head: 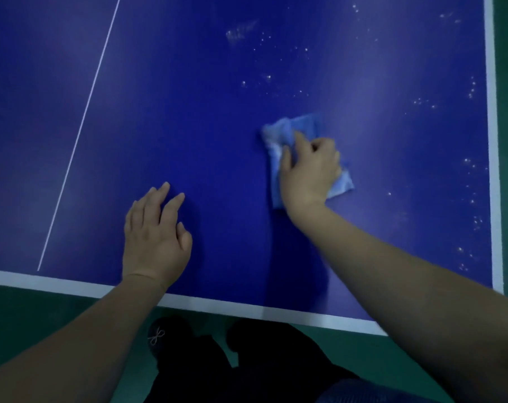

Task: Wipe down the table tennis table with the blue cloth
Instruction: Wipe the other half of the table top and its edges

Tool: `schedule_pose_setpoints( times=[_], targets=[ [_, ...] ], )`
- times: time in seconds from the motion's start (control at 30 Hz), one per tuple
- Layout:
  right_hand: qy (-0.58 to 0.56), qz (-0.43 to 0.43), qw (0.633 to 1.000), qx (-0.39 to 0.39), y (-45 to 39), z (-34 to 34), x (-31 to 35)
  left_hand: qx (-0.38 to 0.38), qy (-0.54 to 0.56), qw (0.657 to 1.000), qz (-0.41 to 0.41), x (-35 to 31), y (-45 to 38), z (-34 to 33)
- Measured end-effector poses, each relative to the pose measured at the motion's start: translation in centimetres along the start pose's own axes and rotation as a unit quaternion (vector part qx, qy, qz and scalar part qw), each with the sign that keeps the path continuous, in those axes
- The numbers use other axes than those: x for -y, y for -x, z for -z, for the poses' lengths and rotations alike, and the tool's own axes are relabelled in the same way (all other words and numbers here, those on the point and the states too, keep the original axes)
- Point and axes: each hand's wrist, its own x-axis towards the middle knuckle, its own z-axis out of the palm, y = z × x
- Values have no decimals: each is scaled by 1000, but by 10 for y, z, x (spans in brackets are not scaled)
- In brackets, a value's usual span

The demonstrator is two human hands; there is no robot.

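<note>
- The right hand [309,167] is pressed down on the blue cloth [287,135], fingers curled over it and bunching it against the tabletop [206,112]; the cloth lies crumpled right of the middle, sticking out beyond the fingers and past the wrist.
- The left hand [156,234] holds nothing. It lies flat, fingers straight and slightly spread, near the front edge, well apart from the cloth, and looks to be bracing the person's lean.
- White specks [268,78] are scattered beyond the cloth and down along the right border [493,141], with a smeared patch [241,32] farther off. The stretch around the left hand, over to the thin centre line [81,123], looks clean.
- To my eye the wipe would go best with the cloth opened flatter under the palm, so more of it touches.
- I would carry long overlapping strokes out towards the specks and off the right border, rather than scrub in place and spread them.
- The far smear probably needs firmer pressure.
</note>
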Motion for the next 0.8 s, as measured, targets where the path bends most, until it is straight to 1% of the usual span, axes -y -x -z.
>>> schedule_pose_setpoints(
  times=[0.03, 0.1, 0.13, 0.17, 0.2, 0.23, 0.3, 0.37, 0.4, 0.43, 0.47, 0.5, 0.53, 0.57, 0.6, 0.63, 0.67, 0.7, 0.73, 0.8],
  targets=[
    [-18, 70, 997, 30, 10, -3, 11, 0, 0, 1000, -1, 0, 0, 0],
    [-34, 220, 970, 95, 3, -11, 35, -2, 1, 1000, -2, 0, 0, 0],
    [-22, 270, 955, 117, -15, -15, 46, -2, 1, 1000, -2, 0, 0, 0],
    [-3, 290, 949, 124, -36, -18, 53, -3, 0, 1000, -3, 0, 0, -1],
    [18, 278, 954, 112, -60, -22, 54, -2, -1, 1000, -4, 0, 0, -1],
    [41, 229, 968, 94, -85, -23, 48, -2, -2, 1000, -3, 1, -1, -2],
    [58, 70, 995, 34, -119, -18, 20, 1, -2, 1000, 1, 1, -1, -1],
    [36, -80, 996, -24, -108, -7, -6, 5, -1, 1000, 2, 0, -1, 0],
    [31, -118, 992, -33, -88, -6, -10, 5, -1, 1000, 1, 0, -1, 1],
    [28, -115, 992, -32, -63, -6, -7, 5, 0, 1000, 0, 0, 0, 1],
    [23, -69, 997, -20, -37, -7, 2, 5, 3, 1000, 0, 0, 0, 2],
    [13, 4, 1000, 10, -18, -8, 13, 4, 6, 1000, 1, 0, 0, 2],
    [-7, 90, 995, 49, -7, -12, 25, 2, 8, 1000, 1, 0, 0, 2],
    [-21, 171, 981, 84, -5, -16, 35, 2, 7, 1000, 1, -1, 0, 1],
    [-26, 234, 965, 112, -13, -19, 43, 2, 7, 1000, 2, 0, 1, 1],
    [-19, 272, 954, 125, -28, -19, 47, 3, 7, 1000, 2, 0, 0, 1],
    [-2, 286, 951, 120, -45, -19, 46, 4, 7, 1000, 1, 0, 0, 0],
    [19, 272, 956, 104, -62, -19, 39, 5, 7, 1000, -1, 1, 0, -1],
    [32, 228, 970, 82, -76, -17, 25, 7, 7, 1000, -3, 2, 0, -2],
    [28, 72, 997, 11, -86, -7, -14, 9, 9, 1000, -4, 3, -1, -4]
  ],
)
